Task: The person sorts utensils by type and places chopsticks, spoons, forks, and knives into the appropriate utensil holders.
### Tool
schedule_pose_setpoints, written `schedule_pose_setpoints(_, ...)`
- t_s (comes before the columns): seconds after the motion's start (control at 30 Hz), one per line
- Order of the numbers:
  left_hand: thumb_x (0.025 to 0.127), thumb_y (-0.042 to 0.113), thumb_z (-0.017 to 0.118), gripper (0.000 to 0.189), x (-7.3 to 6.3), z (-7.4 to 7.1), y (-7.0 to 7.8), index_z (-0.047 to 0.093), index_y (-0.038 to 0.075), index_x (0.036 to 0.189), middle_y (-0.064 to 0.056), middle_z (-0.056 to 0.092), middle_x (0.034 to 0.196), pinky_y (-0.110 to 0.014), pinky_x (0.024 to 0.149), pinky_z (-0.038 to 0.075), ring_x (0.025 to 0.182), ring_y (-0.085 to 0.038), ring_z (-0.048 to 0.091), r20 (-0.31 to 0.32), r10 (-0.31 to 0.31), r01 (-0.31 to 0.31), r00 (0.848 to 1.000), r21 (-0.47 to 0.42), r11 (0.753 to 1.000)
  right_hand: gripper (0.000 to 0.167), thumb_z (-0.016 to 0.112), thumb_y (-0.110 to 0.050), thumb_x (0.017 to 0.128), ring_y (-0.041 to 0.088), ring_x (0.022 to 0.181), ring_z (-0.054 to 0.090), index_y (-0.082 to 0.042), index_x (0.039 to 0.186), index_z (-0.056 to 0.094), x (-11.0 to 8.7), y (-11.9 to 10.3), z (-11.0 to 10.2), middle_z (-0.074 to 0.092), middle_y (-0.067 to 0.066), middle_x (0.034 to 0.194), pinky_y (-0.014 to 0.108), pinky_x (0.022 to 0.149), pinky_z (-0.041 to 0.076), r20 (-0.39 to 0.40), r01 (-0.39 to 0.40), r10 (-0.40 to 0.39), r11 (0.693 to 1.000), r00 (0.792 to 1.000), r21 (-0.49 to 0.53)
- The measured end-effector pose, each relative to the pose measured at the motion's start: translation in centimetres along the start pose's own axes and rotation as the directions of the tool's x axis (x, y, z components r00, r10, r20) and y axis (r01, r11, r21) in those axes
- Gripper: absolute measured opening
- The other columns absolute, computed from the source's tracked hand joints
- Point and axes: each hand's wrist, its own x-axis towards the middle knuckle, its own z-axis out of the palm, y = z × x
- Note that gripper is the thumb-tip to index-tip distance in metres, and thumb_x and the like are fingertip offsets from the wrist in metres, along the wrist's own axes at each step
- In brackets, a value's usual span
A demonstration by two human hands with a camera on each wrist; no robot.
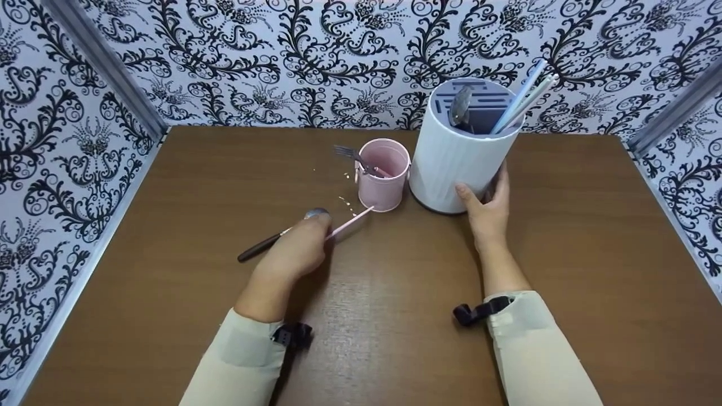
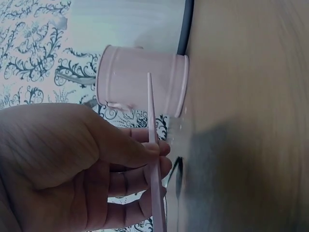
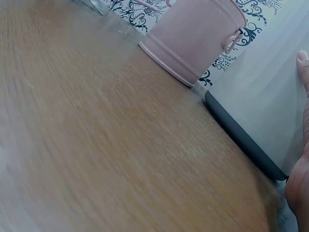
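In the head view my left hand (image 1: 299, 245) pinches a pink chopstick (image 1: 355, 221) between thumb and fingers, its thin tip pointing toward the small pink bucket (image 1: 381, 194). The left wrist view shows the thumb pressed on the chopstick (image 2: 153, 121), with the tip overlapping the bucket's side. My right hand (image 1: 489, 208) grips the white utensil holder (image 1: 451, 163) low on its right side, thumb on the front. A spoon (image 1: 461, 106) and several pale chopsticks (image 1: 522, 98) stand in the holder. A fork (image 1: 355, 155) leans out of the bucket over its left rim.
A utensil with a dark handle (image 1: 259, 248) lies on the brown table (image 1: 383, 316), partly hidden behind my left hand. Small pale crumbs (image 1: 345, 200) are scattered left of the bucket. Patterned walls (image 1: 254, 67) close off the back and both sides.
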Motion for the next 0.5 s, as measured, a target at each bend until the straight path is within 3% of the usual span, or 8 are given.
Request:
schedule_pose_setpoints(0.27,0.092,-0.010,0.057,0.016,-0.1,0.1,1.5,0.058,0.001,0.104,-0.015,0.067,0.094,-0.050,0.082,0.057,0.088,-0.031,0.066,-0.058,0.093,-0.095,0.994,-0.038,0.995,0.104,0.081,-0.014,0.084,0.027,0.156,0.028,-0.005,0.166,0.018,-0.9,-1.9,0.5,0.027,0.015,0.171,0.037,0.129,0.025,0.002,-0.006,0.006,1.000,1.000,-0.028)
schedule_pose_setpoints(0.5,0.101,0.000,0.056,0.027,0.4,0.3,3.5,0.066,0.004,0.126,-0.015,0.069,0.113,-0.050,0.100,0.054,0.110,-0.034,0.066,-0.070,0.222,-0.228,0.972,-0.081,0.970,0.105,0.081,-0.013,0.083,0.028,0.156,0.027,-0.006,0.166,0.017,-0.7,-1.6,0.3,0.025,0.015,0.171,0.038,0.129,0.025,0.000,-0.012,0.012,0.999,1.000,-0.036)
